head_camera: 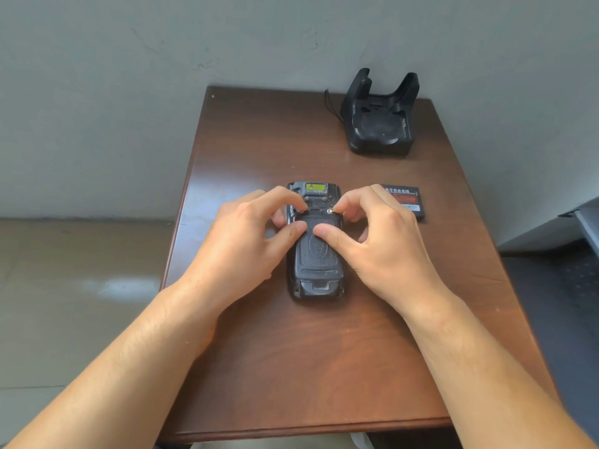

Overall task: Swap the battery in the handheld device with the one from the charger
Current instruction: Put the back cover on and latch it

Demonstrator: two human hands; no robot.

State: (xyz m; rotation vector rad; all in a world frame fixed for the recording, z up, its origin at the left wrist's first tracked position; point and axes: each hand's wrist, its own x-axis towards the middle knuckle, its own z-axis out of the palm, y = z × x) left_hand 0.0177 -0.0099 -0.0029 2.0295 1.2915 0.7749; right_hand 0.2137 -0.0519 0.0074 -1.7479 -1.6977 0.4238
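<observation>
A: Where's the handheld device (316, 251)?

B: Face down, mid-worktop (291, 367), long axis near to far, scanner end pointing away. Both hands sit on its far half: left hand (241, 241) from the left, right hand (381, 244) from the right, equally close.

A: And the fingers?

B: Curled, thumbs pressing the back cover, fingertips at the two latch screws. Nothing lifted.

A: Farther out?

B: A loose battery (405, 202) far-right of the device; the charger (379, 124) beyond looks empty.
</observation>
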